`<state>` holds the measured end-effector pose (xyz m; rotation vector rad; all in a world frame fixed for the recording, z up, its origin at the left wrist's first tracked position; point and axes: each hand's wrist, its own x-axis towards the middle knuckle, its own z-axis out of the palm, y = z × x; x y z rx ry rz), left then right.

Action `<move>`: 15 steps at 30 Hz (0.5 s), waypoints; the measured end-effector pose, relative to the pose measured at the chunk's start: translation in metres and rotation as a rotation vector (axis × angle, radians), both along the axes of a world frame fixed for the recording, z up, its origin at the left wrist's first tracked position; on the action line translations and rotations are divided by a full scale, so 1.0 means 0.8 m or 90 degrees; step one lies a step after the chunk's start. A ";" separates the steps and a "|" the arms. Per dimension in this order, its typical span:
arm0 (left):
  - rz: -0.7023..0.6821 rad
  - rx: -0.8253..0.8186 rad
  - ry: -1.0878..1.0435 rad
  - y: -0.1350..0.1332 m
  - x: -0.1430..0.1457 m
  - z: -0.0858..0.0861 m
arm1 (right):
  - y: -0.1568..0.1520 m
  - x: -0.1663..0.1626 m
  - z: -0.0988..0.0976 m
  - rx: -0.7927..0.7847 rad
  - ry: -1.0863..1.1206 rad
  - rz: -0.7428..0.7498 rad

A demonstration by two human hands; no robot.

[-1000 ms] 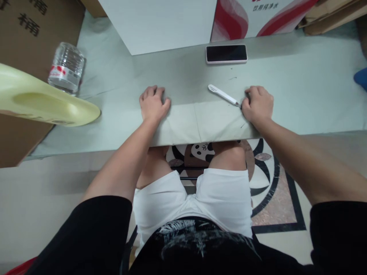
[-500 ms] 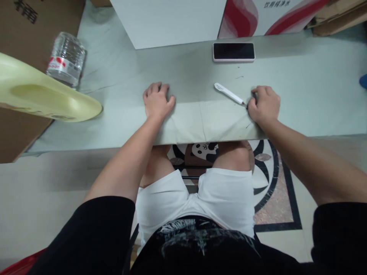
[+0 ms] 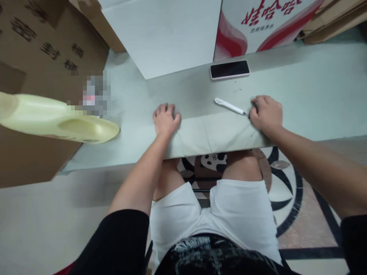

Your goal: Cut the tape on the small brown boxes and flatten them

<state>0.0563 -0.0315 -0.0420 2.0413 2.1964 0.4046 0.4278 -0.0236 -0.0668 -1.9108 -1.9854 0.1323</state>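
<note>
On the pale green cloth-covered table (image 3: 323, 95), my left hand (image 3: 166, 120) rests palm down near the front edge. Its fingers are slightly bent and apart, with nothing in them. My right hand (image 3: 267, 114) also lies on the cloth, further right, its fingers loosely bent and the thumb apart from them. Just left of its thumb lies a slim white-handled tool (image 3: 231, 106) with a thin metal end. That end reaches up to the thumb; whether they touch I cannot tell. Behind the tool, a phone (image 3: 230, 70) with a dark screen lies flat.
A white box with red print (image 3: 177, 38) stands at the back. To the left are a yellow-green bottle (image 3: 86, 128), a pixelated object (image 3: 97, 95) and a large cardboard box (image 3: 25, 160). Brown cardboard (image 3: 335, 23) is at the back right.
My view has swung left, so the table's contents sit lower and the left-hand boxes show more. Both hands stay resting on the cloth; the tool and phone keep their places.
</note>
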 end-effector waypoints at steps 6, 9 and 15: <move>-0.105 0.083 0.042 -0.028 0.005 0.015 | 0.001 -0.003 0.001 0.012 0.033 0.001; -0.266 0.173 -0.032 -0.114 0.002 0.022 | 0.001 -0.004 0.006 -0.005 0.035 0.002; -0.347 -0.007 -0.335 -0.379 -0.006 0.064 | -0.001 -0.005 0.011 -0.016 0.010 0.012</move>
